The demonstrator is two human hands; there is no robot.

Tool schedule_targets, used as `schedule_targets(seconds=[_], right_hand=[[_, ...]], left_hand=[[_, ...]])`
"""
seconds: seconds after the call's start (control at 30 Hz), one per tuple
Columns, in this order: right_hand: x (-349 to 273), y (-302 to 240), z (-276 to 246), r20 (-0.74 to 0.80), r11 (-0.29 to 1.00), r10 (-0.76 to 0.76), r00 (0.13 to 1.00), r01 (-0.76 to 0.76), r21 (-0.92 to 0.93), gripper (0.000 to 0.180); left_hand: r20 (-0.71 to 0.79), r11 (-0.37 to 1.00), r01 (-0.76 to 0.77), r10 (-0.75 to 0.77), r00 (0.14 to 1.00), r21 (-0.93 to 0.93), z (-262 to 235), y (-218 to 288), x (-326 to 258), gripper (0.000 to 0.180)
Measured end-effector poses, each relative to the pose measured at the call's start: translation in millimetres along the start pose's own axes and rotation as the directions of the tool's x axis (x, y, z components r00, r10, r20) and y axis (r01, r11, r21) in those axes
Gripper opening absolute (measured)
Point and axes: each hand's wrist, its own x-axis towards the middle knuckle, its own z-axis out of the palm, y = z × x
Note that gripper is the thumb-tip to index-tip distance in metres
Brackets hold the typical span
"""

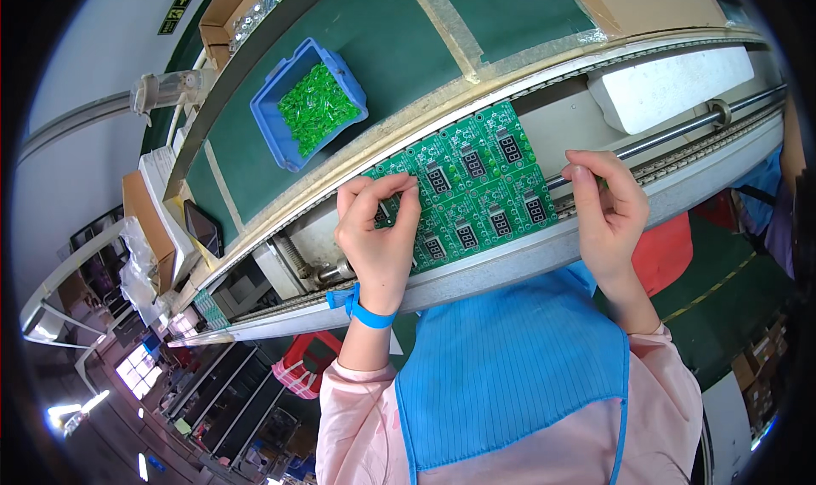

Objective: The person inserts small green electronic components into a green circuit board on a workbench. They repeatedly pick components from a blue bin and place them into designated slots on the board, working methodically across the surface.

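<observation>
A green circuit board panel (pixel 484 198) with several black digit displays lies on the rails of a conveyor in front of me. My left hand (pixel 376 234), a blue strap round its wrist, is over the panel's left end. Its thumb and fingers are pinched together; whatever sits between them is too small to make out. Just off the panel's right edge, my right hand (pixel 609 217) is raised with its fingers curled in toward the thumb, and I cannot make out what it holds. Beyond the conveyor stands a blue bin (pixel 265 115) heaped with small green LEDs (pixel 314 109).
A metal rod (pixel 671 136) and chain run along the conveyor beside the panel. A white block (pixel 671 90) sits at the far right. Farther left on the line is another green board (pixel 211 309). Cardboard boxes (pixel 146 221) stand at the left, and a red stool (pixel 308 362) below.
</observation>
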Motion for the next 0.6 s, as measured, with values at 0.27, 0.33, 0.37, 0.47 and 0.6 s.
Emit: schedule_targets(seconds=[0.27, 0.33, 0.37, 0.47, 0.6], right_hand=[[-1, 1, 0, -0.001, 1.0, 0.016, 1.0, -0.016, 0.024, 0.015], [-2, 2, -1, 0.004, 0.999, 0.025, 1.0, -0.025, 0.032, 0.015], [-2, 1, -1, 0.002, 0.999, 0.025, 1.0, -0.025, 0.03, 0.015], [-1, -2, 0, -0.001, 0.999, 0.027, 1.0, -0.027, 0.026, 0.015], [-1, 0, -1, 0.0, 1.0, 0.019, 1.0, -0.019, 0.014, 0.015]], left_hand=[[0.04, 0.994, -0.028, 0.024, 0.999, 0.103, -3, 5, 2, 0.022], [0.036, 0.99, -0.051, 0.046, 0.998, 0.129, -2, 5, 3, 0.02], [0.035, 0.988, -0.06, 0.056, 0.998, 0.142, -2, 6, 3, 0.02], [0.025, 0.981, -0.094, 0.091, 0.996, 0.173, -2, 11, 4, 0.02], [0.045, 0.956, -0.133, 0.126, 0.991, 0.26, -1, 14, 3, 0.023]])
